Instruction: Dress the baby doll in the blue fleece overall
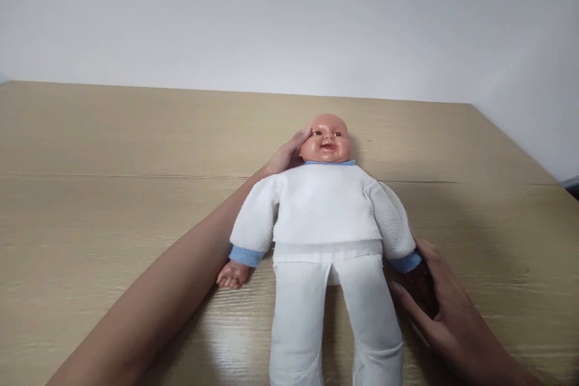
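Observation:
A baby doll (328,208) lies face up on the wooden table, its head toward the far edge. It wears a white fleece top with blue collar and cuffs, and white trousers whose lower ends run out of view. My left hand (289,151) cups the left side of the doll's head, a fingertip beside its eye; the other fingers are partly hidden behind the head. Around the doll's arm at the right, near its blue cuff, my right hand (436,295) is curved with thumb and fingers apart. The doll's hand there is in shadow between them.
The light wooden table (113,132) has a seam running across it. A pale wall (271,18) rises behind its far edge. At the far right, a dark object (572,186) shows beside the table edge.

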A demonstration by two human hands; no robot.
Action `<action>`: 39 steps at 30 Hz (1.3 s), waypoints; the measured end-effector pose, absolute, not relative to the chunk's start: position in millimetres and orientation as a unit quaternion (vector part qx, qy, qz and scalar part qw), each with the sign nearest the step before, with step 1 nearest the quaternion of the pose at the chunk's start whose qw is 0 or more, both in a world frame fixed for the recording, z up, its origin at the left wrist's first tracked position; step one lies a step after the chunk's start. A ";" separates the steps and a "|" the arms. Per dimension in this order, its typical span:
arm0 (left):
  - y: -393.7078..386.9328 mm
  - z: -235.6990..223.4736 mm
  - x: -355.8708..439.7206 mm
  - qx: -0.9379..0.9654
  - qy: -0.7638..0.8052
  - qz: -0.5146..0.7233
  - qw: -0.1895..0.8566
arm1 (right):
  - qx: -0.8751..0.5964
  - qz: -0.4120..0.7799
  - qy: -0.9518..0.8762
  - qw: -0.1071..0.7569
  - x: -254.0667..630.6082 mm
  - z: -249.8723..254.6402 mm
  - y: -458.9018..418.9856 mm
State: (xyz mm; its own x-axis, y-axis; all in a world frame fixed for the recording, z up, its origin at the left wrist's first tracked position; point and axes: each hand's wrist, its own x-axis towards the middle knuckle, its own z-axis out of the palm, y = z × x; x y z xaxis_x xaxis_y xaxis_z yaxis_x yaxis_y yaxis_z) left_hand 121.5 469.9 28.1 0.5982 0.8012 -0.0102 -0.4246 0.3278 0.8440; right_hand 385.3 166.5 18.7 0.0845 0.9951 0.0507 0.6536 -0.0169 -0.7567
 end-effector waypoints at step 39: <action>469.9 24.7 113.2 0.450 0.241 0.396 0.763 | -0.598 0.170 -0.690 0.370 388.7 -2.4 183.5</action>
